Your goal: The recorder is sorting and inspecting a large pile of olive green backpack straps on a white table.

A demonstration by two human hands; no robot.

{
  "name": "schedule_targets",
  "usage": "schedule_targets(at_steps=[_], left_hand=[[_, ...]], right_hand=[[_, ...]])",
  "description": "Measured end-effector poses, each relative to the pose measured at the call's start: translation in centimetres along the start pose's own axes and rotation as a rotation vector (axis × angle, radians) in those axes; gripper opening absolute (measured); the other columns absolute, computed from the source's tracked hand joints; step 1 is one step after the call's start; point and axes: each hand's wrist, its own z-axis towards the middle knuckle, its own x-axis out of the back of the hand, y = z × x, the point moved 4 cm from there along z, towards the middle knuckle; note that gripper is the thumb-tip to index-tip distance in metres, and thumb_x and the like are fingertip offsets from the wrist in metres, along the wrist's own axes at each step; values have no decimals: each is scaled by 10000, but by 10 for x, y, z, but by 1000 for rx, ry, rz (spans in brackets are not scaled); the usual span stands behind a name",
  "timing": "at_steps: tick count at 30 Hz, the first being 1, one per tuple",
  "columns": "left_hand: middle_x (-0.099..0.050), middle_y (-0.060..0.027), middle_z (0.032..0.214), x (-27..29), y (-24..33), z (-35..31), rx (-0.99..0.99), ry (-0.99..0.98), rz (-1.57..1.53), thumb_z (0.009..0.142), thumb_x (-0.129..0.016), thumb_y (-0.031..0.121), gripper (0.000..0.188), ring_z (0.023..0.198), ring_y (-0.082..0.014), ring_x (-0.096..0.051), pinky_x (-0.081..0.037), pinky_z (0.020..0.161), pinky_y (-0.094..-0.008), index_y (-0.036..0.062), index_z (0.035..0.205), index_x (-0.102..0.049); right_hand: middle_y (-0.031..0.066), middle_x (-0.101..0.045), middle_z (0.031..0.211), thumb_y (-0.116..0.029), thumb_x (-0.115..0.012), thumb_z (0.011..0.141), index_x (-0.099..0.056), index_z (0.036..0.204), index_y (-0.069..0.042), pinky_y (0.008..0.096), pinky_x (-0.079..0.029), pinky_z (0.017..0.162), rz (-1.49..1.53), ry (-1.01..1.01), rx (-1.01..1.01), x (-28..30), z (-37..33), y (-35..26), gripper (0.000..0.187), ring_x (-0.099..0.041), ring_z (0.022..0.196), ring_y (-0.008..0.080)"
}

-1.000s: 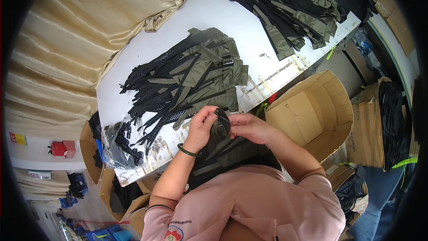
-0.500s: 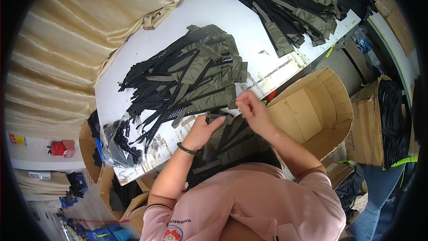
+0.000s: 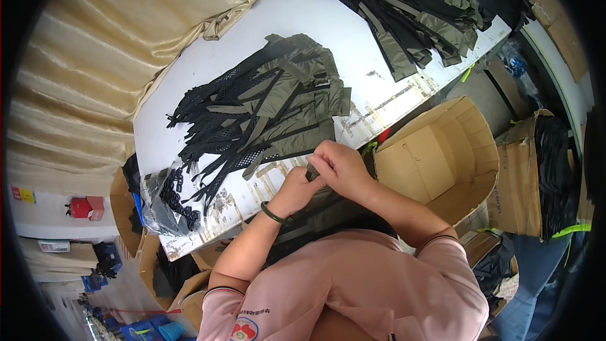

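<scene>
Head view: the two hands had come together again; half a second earlier the right one was lifted away.
Left hand [image 3: 298, 191]: it pinched a small bunched edge of olive cloth, thumb and curled fingers closed; a dark bracelet [image 3: 275, 215] circled its wrist.
Right hand [image 3: 343, 167]: it had returned to the left hand and was folded over the same edge, touching its partner; the fingertips were hidden, so their exact hold could not be told.
Olive cloth [image 3: 311, 174]: only a sliver showed between the hands, in front of the person's body near the worktop edge; more dark material hung below, and where one piece ended could not be told.
What the change meant: the handling had gone, as far as could be judged, from one hand steadying the piece to both working on one spot.
Strap pile [image 3: 297, 101]: it lay fanned on the white worktop [image 3: 208, 69] beyond the hands, looking the same as a second earlier.
Second pile [image 3: 394, 57]: it stayed at the far right, well apart.
Plastic bag [image 3: 170, 208]: it sat at the left corner with black pieces.
Open carton [image 3: 429, 173]: it stood just beside the right forearm.
</scene>
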Motion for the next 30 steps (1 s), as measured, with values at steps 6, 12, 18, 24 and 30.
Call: schedule_targets(at_steps=[6,12,18,24,30], left_hand=[[-618,-23,723,3,19,-9,113,-193,21,871,-680,222,257,680,-70,-517,-449,631,-268,-31,888,-634],[-598,-27,758,49,-29,-72,258,-467,120,898,-649,249,255,739,-70,-498,-444,658,-272,-5,920,-628],[-616,-119,758,65,-35,-81,108,-517,471,840,-697,300,269,691,-256,-576,-461,648,-368,40,805,-641],[-581,-151,941,127,14,30,-291,598,977,766,-734,314,398,937,-359,-538,-437,789,-424,26,1010,-609],[-566,-130,817,99,46,35,-572,505,703,752,-708,78,200,767,-303,-544,-452,697,-363,17,845,-541]], right_hand=[[48,-515,650,-206,-583,928,-544,802,-21,276,-401,567,345,165,-397,-12,-12,55,227,-470,599,124],[128,-536,679,-164,-531,950,-528,854,-12,333,-424,590,-18,372,-296,55,-36,76,180,-508,612,253],[179,-595,755,-214,-593,916,-540,854,-31,454,-471,650,-533,-46,-604,55,-97,117,200,-575,729,416],[166,-581,870,-133,-704,814,-561,928,-24,382,-488,661,-405,208,-186,51,-42,72,213,-590,731,314],[113,-579,953,-109,-691,821,-545,1080,-34,342,-469,744,-72,75,-135,23,-4,61,306,-575,864,258]])
